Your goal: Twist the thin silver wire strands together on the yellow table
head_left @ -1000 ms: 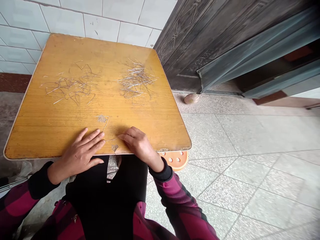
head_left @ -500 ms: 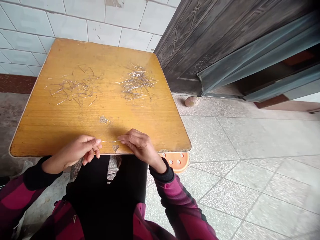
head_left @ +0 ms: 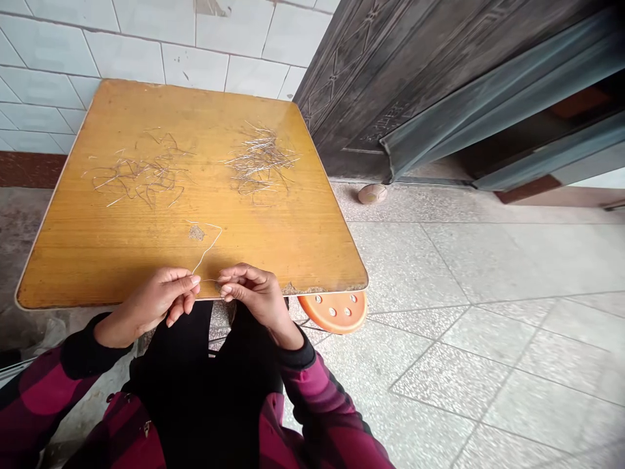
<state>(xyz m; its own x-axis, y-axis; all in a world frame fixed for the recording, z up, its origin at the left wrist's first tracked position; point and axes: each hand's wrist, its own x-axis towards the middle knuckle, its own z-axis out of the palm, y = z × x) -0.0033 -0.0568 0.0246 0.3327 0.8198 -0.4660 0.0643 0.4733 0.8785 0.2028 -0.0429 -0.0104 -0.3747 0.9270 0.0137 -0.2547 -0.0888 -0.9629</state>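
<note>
At the near edge of a worn wooden table (head_left: 97, 254), my left hand (head_left: 156, 301) and my right hand (head_left: 251, 293) each pinch one thin bent wire (head_left: 208, 246). The wire rises from my fingertips and curves up over the tabletop. A loose tangle of bent wires (head_left: 139, 174) lies at the table's far left. A denser heap of straighter wires (head_left: 258, 159) lies at the far right.
An orange plastic stool (head_left: 336, 311) stands under the table's near right corner. A white tiled wall (head_left: 146, 39) backs the table, and a dark metal door (head_left: 439, 85) stands at the right. A small round ball (head_left: 372, 193) lies on the stone floor by the door.
My left hand lifted off the table and closed in a pinch. Both hands moved closer together, and the wire they hold now sticks up over the table.
</note>
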